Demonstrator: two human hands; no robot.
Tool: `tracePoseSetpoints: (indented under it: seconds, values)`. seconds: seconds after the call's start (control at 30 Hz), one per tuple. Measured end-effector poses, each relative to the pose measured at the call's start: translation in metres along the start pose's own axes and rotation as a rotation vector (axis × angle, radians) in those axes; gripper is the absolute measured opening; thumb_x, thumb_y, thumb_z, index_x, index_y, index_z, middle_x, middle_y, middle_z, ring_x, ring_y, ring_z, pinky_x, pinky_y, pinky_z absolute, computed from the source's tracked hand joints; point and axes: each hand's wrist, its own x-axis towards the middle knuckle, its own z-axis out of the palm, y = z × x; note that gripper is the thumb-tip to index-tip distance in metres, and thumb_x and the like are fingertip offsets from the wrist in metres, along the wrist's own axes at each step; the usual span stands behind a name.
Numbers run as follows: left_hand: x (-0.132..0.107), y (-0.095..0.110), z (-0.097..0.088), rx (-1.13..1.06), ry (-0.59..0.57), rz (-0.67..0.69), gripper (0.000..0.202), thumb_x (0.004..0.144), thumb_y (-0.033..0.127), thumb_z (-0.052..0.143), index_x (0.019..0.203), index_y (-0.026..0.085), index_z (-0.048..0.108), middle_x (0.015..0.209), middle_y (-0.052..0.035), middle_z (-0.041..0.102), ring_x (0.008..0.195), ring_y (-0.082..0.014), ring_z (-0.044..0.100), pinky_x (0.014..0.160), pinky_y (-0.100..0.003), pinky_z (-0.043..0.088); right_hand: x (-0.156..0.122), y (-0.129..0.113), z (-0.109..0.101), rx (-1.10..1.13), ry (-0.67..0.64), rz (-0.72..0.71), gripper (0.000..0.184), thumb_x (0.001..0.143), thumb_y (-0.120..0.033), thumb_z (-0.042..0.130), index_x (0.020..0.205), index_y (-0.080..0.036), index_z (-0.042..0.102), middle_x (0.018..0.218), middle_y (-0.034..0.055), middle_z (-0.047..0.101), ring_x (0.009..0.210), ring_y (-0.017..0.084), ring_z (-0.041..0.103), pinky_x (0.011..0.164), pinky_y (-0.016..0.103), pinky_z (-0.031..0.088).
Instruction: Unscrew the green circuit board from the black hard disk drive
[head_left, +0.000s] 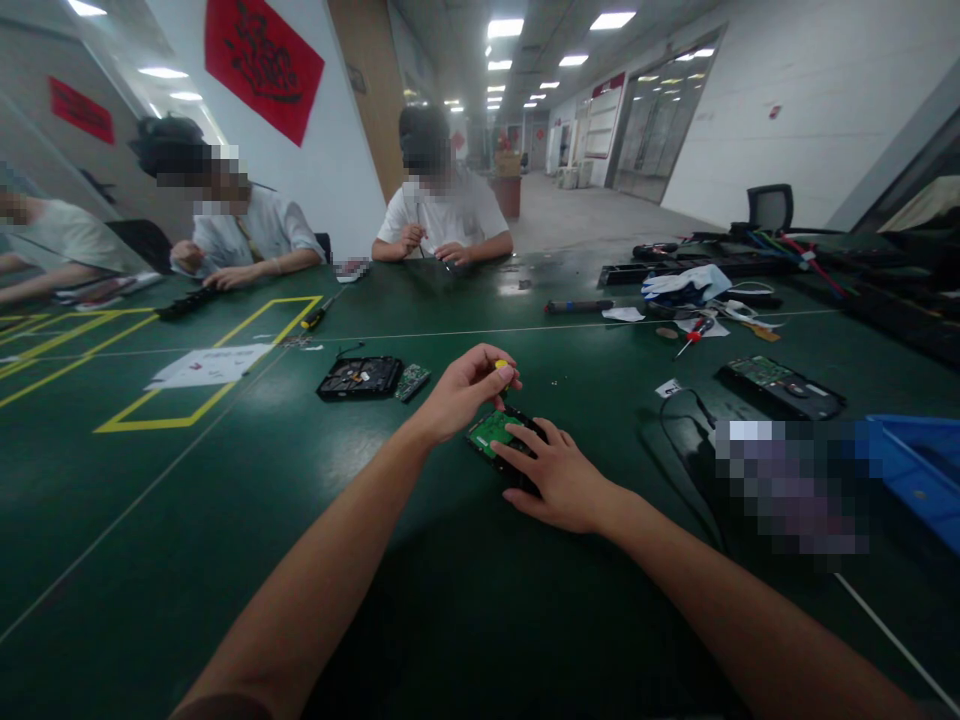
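Note:
On the table in front of me lies a hard drive [491, 430] with its green circuit board facing up. My left hand [476, 385] is closed around a screwdriver with a yellow handle [503, 370], held upright over the drive's far edge. The tip is hidden behind my fingers. My right hand [559, 470] spans the drive's right side, with fingers spread over the top and the thumb at the near edge, gripping it. Left of it sit an opened black drive [361, 377] and a loose circuit board [412, 382].
Another hard drive [784, 386], a red-handled screwdriver [697, 333], gloves [686, 285] and a blue bin [919, 470] stand to the right. A yellow-black screwdriver [317, 313] and paper [210, 366] lie left. Several people sit across the green table [225, 560].

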Motion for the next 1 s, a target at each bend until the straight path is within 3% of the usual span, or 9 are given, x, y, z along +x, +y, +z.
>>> tracePoseSetpoints:
  seconds: [0.1,0.33,0.57,0.83,1.0]
  values:
    - [0.0006,-0.0003,0.0014,0.019,-0.021,-0.001,0.03,0.097,0.046,0.072,0.108,0.02,0.063,0.099,-0.006,0.069,0.092,-0.0176,0.067,0.063,-0.023,0.053,0.0002,-0.0001,0.0008,-0.008,0.003,-0.001,0.071,0.099,-0.063,0.052,0.164,-0.037,0.04,0.174,0.0081,0.03,0.154,0.05,0.023,0.119,0.071,0.028]
    - [0.0029,-0.0012,-0.0008,-0.011,0.084,-0.027,0.032,0.095,0.048,0.073,0.104,0.02,0.061,0.099,-0.0046,0.067,0.093,-0.0183,0.067,0.066,-0.026,0.056,0.0001,0.0008,0.0025,-0.002,-0.002,0.008,0.073,0.099,-0.065,0.05,0.165,-0.039,0.037,0.175,0.0072,0.029,0.154,0.05,0.022,0.119,0.072,0.025]
    - [0.0031,-0.0023,0.0016,-0.117,0.095,-0.056,0.03,0.097,0.048,0.069,0.104,0.02,0.062,0.1,-0.0047,0.066,0.095,-0.0194,0.069,0.065,-0.026,0.059,-0.0008,0.0002,-0.001,0.006,-0.009,0.006,0.072,0.099,-0.064,0.051,0.165,-0.038,0.038,0.175,0.0081,0.029,0.154,0.051,0.023,0.119,0.071,0.027]
    - [0.004,-0.0012,-0.001,0.01,0.159,-0.013,0.035,0.094,0.049,0.075,0.109,0.018,0.067,0.098,-0.0054,0.068,0.095,-0.0194,0.069,0.066,-0.026,0.061,0.0002,-0.0006,-0.0004,0.012,-0.013,0.018,0.073,0.099,-0.066,0.051,0.165,-0.039,0.037,0.174,0.0077,0.03,0.155,0.05,0.022,0.12,0.071,0.025]
    - [0.0035,-0.0018,-0.0012,0.054,0.19,-0.003,0.036,0.088,0.048,0.081,0.099,0.017,0.067,0.093,-0.0034,0.067,0.083,-0.0143,0.065,0.064,-0.023,0.061,0.0005,-0.0009,-0.0001,0.003,-0.008,0.012,0.073,0.099,-0.065,0.051,0.165,-0.038,0.037,0.174,0.0085,0.03,0.155,0.05,0.023,0.119,0.071,0.027]
